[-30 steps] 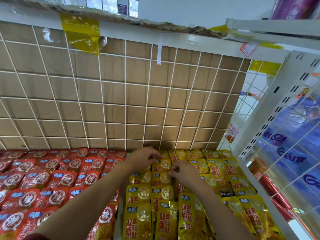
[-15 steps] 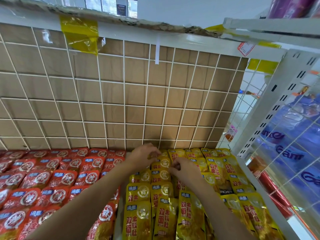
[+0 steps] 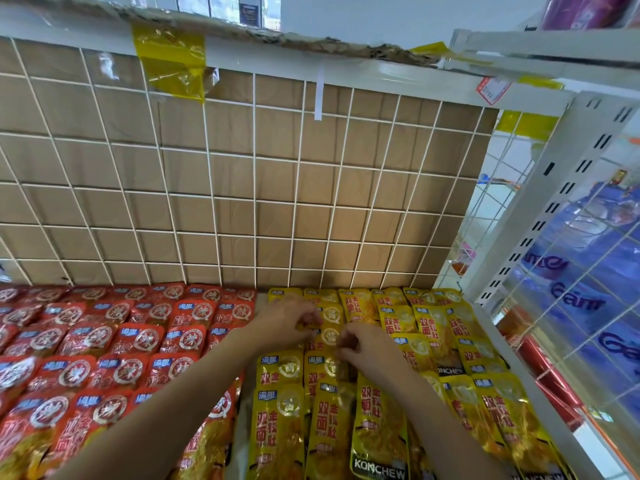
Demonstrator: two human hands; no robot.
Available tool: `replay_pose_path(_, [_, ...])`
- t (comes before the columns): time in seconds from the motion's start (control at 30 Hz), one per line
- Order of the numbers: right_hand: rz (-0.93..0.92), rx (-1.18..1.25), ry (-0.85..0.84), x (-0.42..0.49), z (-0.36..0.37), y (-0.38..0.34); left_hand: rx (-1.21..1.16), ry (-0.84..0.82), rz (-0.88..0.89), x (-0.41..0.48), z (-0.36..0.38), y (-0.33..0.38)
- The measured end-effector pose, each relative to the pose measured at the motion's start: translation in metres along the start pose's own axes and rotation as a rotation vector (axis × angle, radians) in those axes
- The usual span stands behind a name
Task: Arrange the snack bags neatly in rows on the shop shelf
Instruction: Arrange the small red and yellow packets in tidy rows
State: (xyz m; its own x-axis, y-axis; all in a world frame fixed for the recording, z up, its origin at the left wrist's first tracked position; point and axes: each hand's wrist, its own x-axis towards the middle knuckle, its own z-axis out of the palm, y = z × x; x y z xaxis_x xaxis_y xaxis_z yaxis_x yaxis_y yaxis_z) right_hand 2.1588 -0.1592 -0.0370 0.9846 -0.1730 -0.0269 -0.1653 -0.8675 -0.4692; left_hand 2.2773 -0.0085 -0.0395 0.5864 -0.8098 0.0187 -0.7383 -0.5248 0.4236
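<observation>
Pinching yellow snack bag (image 3: 329, 336) w/ L hand (image 3: 287, 320), fingers curled on its edge. Nipping same bag's other side w/ R hand (image 3: 369, 344). Just right of red bags (image 3: 138, 337) in rows.

Left hand (image 3: 285, 320) and right hand (image 3: 369, 346) both pinch one yellow bag (image 3: 329, 336) near the back of the yellow rows (image 3: 427, 329); red bags (image 3: 138, 341) lie in rows to their left, wire grid (image 3: 254, 202) behind
</observation>
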Motion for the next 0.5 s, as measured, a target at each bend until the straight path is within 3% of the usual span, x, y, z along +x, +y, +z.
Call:
replay_pose_path(0.37, [0.012, 0.117, 0.024, -0.006, 0.0, -0.003, -0.019, 0.005, -0.022, -0.006, 0.002, 0.005])
replay_pose_path(0.5, [0.024, -0.017, 0.102, -0.014, -0.006, -0.006, -0.028, 0.085, -0.022, -0.017, -0.001, 0.015])
